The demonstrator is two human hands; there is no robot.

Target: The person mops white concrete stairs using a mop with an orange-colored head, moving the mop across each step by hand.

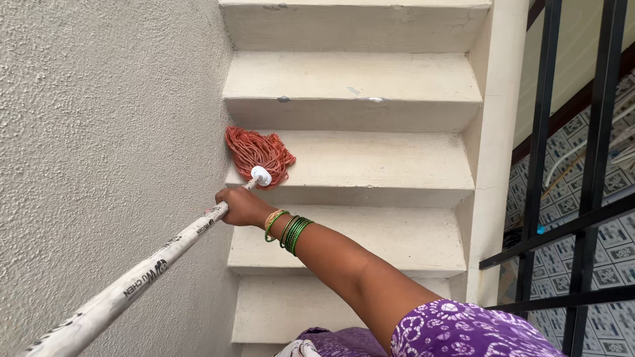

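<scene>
Head view: right hand (pixel 239 206) is wrapped fully round the long white mop pole (pixel 142 276), fingers closed on it just behind the head; left hand out of view. Orange string mop head (pixel 259 155) rests on a cream stair step (pixel 383 158), pressed into the corner against the rough plastered wall (pixel 106 132). Judged: pole stiff and light, strands soft and limp, heavier if wet; a grip low on the pole gives control.
</scene>
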